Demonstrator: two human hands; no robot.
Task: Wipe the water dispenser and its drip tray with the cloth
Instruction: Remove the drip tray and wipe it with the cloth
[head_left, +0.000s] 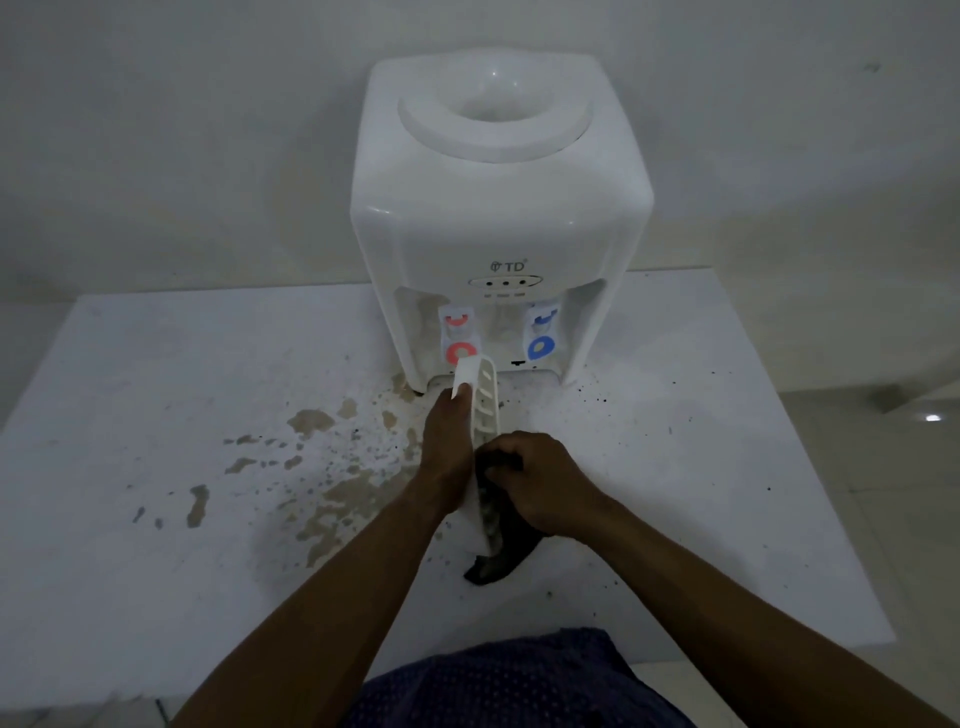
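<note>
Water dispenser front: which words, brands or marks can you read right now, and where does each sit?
"TD", with a small emblem to its left: front of the white plastic water dispenser, above the oval indicator strip.
Tiny labels under that strip: too blurred to read.
On the red-ringed tap and blue-ringed tap: colour marks only, no legible words.

Rear: water dispenser (498, 208) stands at the table's (156, 389) back edge, near the wall (156, 130); the gap behind cannot be told.
Centre front: drip tray (485, 400), held on edge by the left hand (447, 447), with the right hand (540, 483) and cloth (498, 556) against it, blocks the straight approach.
Tap recess: red tap (460, 338) and blue tap (540, 335) overhang it.
Left flank: open tabletop, flat stains only.
Right flank: open tabletop, specks only.
</note>
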